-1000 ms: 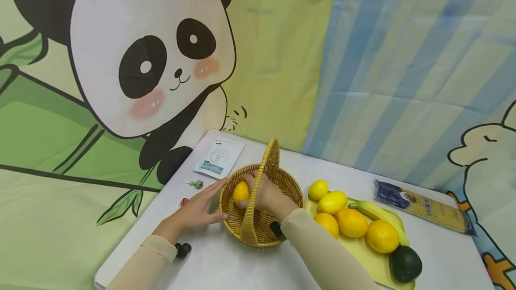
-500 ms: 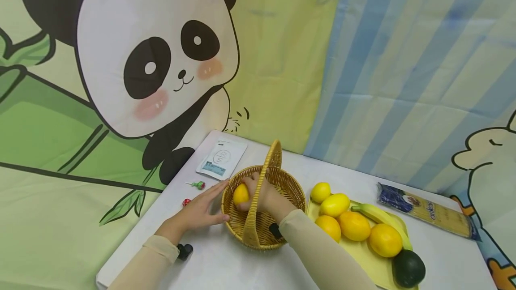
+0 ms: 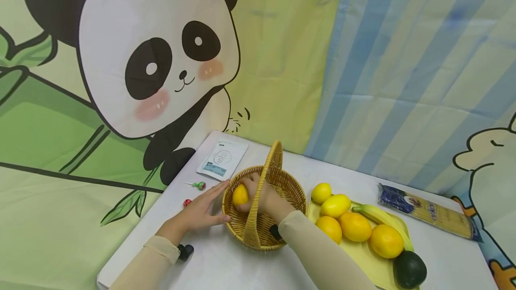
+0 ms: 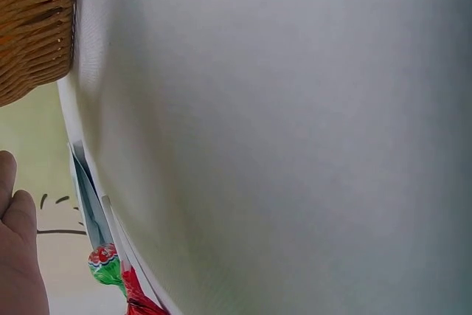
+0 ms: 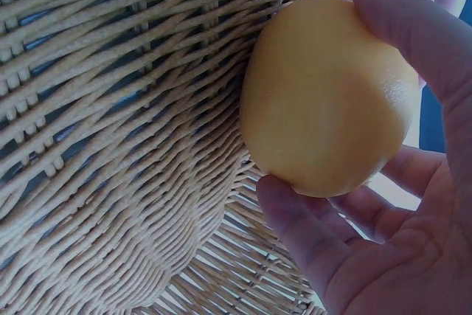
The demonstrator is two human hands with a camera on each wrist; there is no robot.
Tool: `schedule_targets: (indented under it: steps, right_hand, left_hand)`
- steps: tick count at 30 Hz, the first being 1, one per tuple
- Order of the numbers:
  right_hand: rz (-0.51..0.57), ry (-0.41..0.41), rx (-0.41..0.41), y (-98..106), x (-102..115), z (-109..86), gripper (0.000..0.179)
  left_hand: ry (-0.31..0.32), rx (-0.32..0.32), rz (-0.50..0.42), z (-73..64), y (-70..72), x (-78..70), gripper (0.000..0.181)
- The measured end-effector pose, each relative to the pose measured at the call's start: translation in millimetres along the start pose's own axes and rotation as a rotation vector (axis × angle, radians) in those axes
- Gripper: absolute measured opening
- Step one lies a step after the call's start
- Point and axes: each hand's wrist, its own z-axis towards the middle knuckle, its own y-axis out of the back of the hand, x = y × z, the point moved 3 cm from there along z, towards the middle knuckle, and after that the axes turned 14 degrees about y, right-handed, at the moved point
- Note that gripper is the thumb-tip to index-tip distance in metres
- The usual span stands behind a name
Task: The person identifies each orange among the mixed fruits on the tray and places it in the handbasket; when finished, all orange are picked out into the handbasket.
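A wicker basket (image 3: 299,190) with a tall arched handle (image 3: 251,227) stands on the white table. Inside it, my right hand (image 3: 270,198) reaches under the handle and holds an orange (image 3: 240,195) near the left wall. In the right wrist view, thumb and fingers curl round the orange (image 5: 324,97), which is close against the woven side (image 5: 162,153). My left hand (image 3: 199,211) is at the basket's left side, fingers extended, fingertips at the rim; whether they press on it I cannot tell. The left wrist view shows only part of that hand (image 4: 18,256).
Right of the basket, a yellow tray (image 3: 363,261) bears several lemons and oranges, bananas (image 3: 379,214) and a dark avocado (image 3: 409,270). Behind lies a spaghetti pack (image 3: 429,211). A white pouch (image 3: 223,159), a green lollipop (image 3: 200,185) and a red one (image 3: 187,202) lie at left.
The whole head view has shifted slightly right and down. Within the basket, the right hand and the orange have edged slightly left. My left hand stays at the rim.
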Motion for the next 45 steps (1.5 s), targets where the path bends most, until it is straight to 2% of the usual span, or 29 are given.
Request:
schedule_targets:
  steps: [10, 19, 26, 33, 38, 45]
  right_hand:
    - [-0.001, 0.017, -0.014, 3, -1, -2.8, 0.086]
    - [-0.046, 0.043, -0.015, 12, 0, -8.3, 0.087]
    - [-0.066, 0.073, -0.093, 33, 2, -15.4, 0.09]
    - [-0.062, 0.058, -0.146, 54, 5, -26.8, 0.088]
    - [-0.048, 0.026, -0.189, 70, 5, -41.0, 0.089]
    - [-0.056, 0.057, -0.28, 89, 2, -66.6, 0.082]
  left_hand:
    - [-0.007, -0.007, 0.013, 0.8, 0.9, -1.9, 0.106]
    - [-0.02, -0.01, 0.007, -1.0, 0.1, -4.3, 0.105]
    - [-0.026, -0.018, 0.003, -2.3, 1.1, -5.5, 0.105]
    - [-0.028, -0.017, 0.006, -0.3, -0.1, -4.2, 0.105]
    - [-0.044, -0.028, 0.003, 0.8, -0.6, -3.7, 0.106]
    - [-0.057, -0.038, 0.002, 1.1, 0.2, -1.9, 0.106]
